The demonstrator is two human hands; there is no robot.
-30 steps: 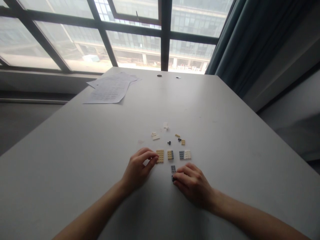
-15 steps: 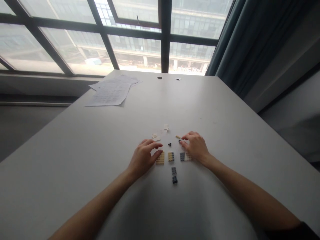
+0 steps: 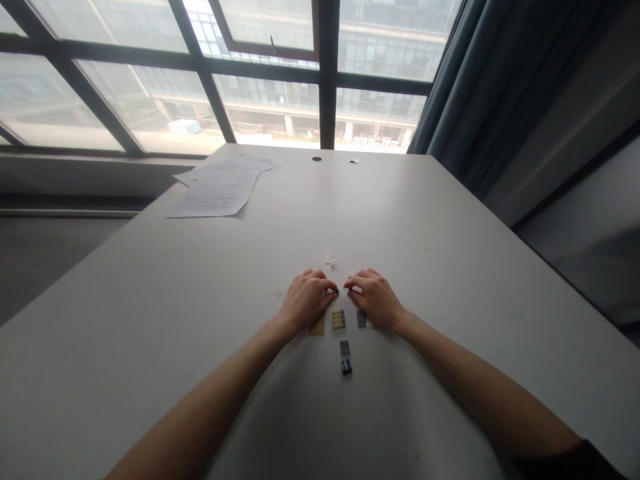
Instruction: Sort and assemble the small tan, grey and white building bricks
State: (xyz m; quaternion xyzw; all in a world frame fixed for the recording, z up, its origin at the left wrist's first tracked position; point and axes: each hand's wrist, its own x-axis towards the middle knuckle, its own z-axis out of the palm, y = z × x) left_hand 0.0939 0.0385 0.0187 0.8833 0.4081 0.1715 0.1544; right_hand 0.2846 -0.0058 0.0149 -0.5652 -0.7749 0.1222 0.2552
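My left hand point(image 3: 311, 298) is closed, with thumb and forefinger on a small dark piece point(image 3: 337, 292). To its right, my right hand point(image 3: 374, 298) pinches something too small to make out. A tan brick plate point(image 3: 317, 327) lies partly under my left hand. Between the hands and nearer to me sits a tan and grey block point(image 3: 339, 319). A dark grey plate point(image 3: 361, 319) lies beside my right palm, partly covered. Closer still are a grey brick point(image 3: 345, 348) and a black brick point(image 3: 347, 367), end to end. White pieces point(image 3: 331, 263) lie beyond my hands.
Printed papers point(image 3: 215, 190) lie at the far left of the white table point(image 3: 280, 240). Two round holes are near the far edge, before the window. A dark curtain point(image 3: 465, 87) hangs at the right.
My left hand has moved right and closed on the small dark piece that lay on the table between the hands. My right hand has shifted slightly left. The view has tilted slightly.
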